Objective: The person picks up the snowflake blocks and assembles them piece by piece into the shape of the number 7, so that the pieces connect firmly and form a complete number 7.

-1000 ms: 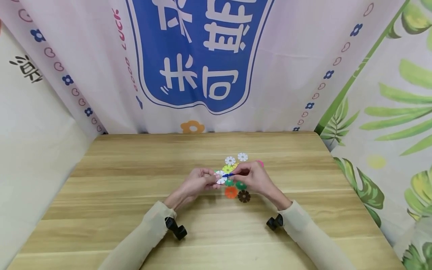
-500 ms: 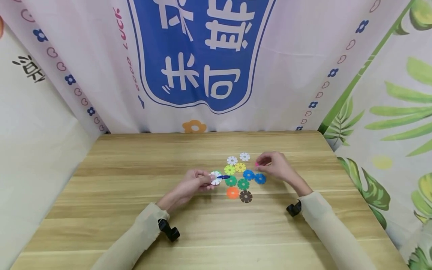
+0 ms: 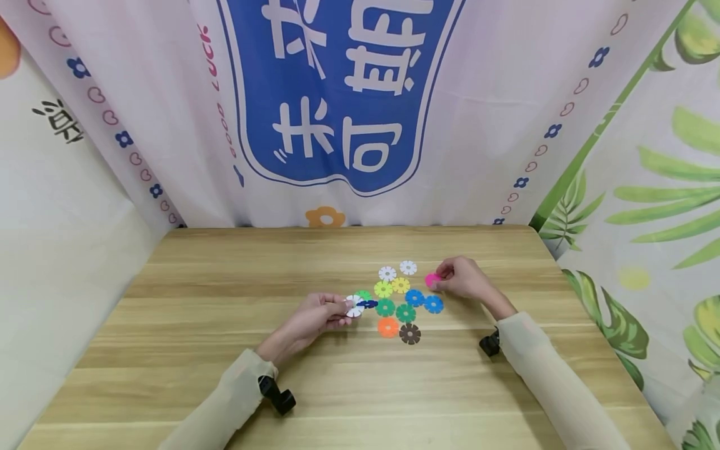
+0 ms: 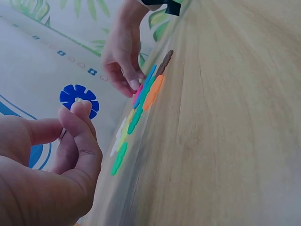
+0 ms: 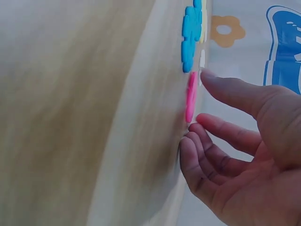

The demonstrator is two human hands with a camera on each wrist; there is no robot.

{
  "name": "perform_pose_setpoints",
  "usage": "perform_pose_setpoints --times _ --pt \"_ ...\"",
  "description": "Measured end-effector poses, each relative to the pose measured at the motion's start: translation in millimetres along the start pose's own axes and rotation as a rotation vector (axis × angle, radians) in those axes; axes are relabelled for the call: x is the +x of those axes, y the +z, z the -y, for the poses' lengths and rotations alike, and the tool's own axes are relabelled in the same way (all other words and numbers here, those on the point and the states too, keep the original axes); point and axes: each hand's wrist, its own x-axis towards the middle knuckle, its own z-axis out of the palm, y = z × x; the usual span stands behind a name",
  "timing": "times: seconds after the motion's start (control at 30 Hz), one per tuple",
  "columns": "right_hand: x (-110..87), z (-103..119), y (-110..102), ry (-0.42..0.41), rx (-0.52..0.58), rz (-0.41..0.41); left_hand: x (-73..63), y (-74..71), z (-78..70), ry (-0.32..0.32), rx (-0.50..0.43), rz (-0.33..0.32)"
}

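Observation:
My left hand [image 3: 317,319] pinches a white notched snowflake disc [image 3: 355,306] above the table. A dark blue snowflake disc [image 4: 74,96] is joined to it, edge-on in the head view and standing up in the left wrist view. My right hand [image 3: 463,278] is at a pink snowflake disc [image 3: 432,280] lying flat on the table. Around that disc's edge, in the right wrist view, the thumb [image 5: 218,82] and fingers [image 5: 211,129] are spread apart. Whether a fingertip touches it I cannot tell.
Between the hands lie loose discs: two white [image 3: 408,267], yellow [image 3: 400,285], lime [image 3: 383,289], several green [image 3: 405,313], two blue [image 3: 434,304], an orange [image 3: 388,327] and a brown one [image 3: 410,334]. A printed curtain [image 3: 467,156] hangs behind the wooden table [image 3: 360,394].
My right hand has left the dark blue disc and moved right to the pink one. My left hand has drawn slightly left, still holding the joined white and blue discs.

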Motion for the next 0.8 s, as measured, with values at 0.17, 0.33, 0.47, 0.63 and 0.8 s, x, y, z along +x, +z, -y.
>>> perform_pose_setpoints --times 0.17,0.33,0.47,0.63,0.8 --pt "2.1 3.6 -1.1 0.012 -0.015 0.004 0.3 0.7 0.5 -0.008 -0.007 -0.009" --pt "2.7 0.8 -0.3 0.041 0.007 0.005 0.9 0.3 3.7 -0.008 0.001 -0.001" --pt "2.4 -0.5 -0.1 0.062 0.026 0.014 0.9 -0.5 5.6 -0.007 0.004 -0.003" --pt "2.6 -0.2 -0.4 0.065 0.024 0.012 1.5 -1.8 7.3 -0.001 0.003 -0.002" --pt "1.2 -0.8 -0.1 0.060 0.053 0.003 0.7 -2.2 7.8 0.001 0.008 -0.003"
